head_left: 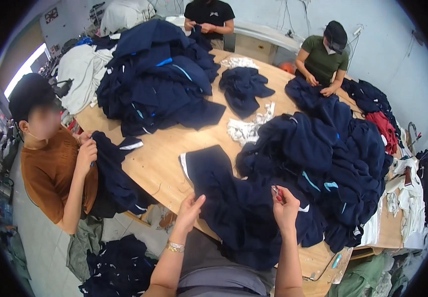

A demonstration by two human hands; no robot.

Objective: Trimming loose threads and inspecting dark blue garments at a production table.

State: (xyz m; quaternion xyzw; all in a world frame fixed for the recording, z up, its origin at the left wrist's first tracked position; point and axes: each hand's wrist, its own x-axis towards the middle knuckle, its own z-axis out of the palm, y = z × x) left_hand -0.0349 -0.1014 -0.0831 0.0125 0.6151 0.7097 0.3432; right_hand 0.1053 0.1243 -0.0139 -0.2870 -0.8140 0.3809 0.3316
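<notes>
In front of me a dark navy garment with a white strip along one end is spread over the table's near edge. My left hand is closed on the garment's left edge, thumb up, and a bracelet circles that wrist. In my right hand is a small pair of red-handled thread snips, held above the cloth. The fingers of that hand are wrapped round the handles. The ends of my left fingers are partly hidden by the cloth.
Large navy garment piles stand on the wooden table at right and far left. White scraps lie mid-table. Co-workers sit at left and far right; another stands at the back. More garments lie on the floor.
</notes>
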